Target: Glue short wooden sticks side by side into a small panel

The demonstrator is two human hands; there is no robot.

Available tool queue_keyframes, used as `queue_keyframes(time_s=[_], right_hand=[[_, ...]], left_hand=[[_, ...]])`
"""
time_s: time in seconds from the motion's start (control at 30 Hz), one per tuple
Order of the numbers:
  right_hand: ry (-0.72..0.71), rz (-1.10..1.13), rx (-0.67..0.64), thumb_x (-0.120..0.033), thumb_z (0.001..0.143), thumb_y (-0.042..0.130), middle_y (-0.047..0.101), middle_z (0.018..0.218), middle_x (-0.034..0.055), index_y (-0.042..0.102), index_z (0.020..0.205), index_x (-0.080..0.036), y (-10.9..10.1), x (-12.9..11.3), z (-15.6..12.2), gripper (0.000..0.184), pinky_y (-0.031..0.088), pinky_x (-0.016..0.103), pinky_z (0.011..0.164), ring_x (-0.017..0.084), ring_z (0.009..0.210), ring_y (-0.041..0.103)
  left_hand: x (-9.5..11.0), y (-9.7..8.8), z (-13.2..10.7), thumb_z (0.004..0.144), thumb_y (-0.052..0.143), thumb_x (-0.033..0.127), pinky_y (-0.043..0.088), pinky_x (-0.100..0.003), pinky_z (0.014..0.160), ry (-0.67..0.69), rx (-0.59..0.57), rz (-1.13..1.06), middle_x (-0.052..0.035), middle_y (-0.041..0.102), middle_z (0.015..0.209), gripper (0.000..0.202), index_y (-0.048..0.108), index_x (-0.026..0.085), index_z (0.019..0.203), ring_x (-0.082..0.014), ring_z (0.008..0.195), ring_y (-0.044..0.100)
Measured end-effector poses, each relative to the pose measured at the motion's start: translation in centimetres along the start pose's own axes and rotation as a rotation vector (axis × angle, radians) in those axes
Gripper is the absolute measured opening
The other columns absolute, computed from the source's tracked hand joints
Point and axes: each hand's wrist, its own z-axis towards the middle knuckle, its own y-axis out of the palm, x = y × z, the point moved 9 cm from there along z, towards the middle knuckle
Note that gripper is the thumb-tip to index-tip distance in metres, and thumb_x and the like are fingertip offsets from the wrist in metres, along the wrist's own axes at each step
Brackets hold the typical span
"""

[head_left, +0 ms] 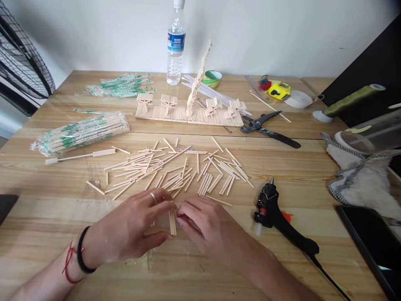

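Near the front of the table, a few short wooden sticks (173,223) lie side by side between my hands. My left hand (138,219) spans them, fingertips at their far end and thumb by the near end. With curled fingers, my right hand (208,219) pinches at their right edge; its fingertips partly hide what they hold. Just beyond are many loose cut sticks (178,175). A black glue gun (275,213) rests to the right. Farther back stands a stick-built model (188,113) with a flat base, small raised platforms and a tall leaning column.
Bagged sticks (84,131) lie at left, more wrapped ones (120,85) behind. A water bottle (176,46) stands at the back. Pliers (266,127), a yellow tape measure (279,90) and a phone (369,246) are on the right. A fan (23,54) is at far left.
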Motion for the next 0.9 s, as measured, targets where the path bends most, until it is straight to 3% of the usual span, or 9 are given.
queue_keyframes(time_s=[0.9], right_hand=[[0.010, 0.018, -0.007, -0.005, 0.099, 0.067, 0.071, 0.088, 0.0032, 0.065, 0.091, -0.021, 0.17, 0.15, -0.05, 0.017, 0.053, 0.035, 0.079, 0.022, 0.082, 0.066]], left_hand=[[0.06, -0.07, -0.14, 0.095, 0.071, 0.015, 0.061, -0.039, 0.098, 0.001, -0.006, 0.005, -0.0130, 0.068, 0.133, 0.039, 0.062, 0.020, 0.132, -0.0276, 0.116, 0.071]])
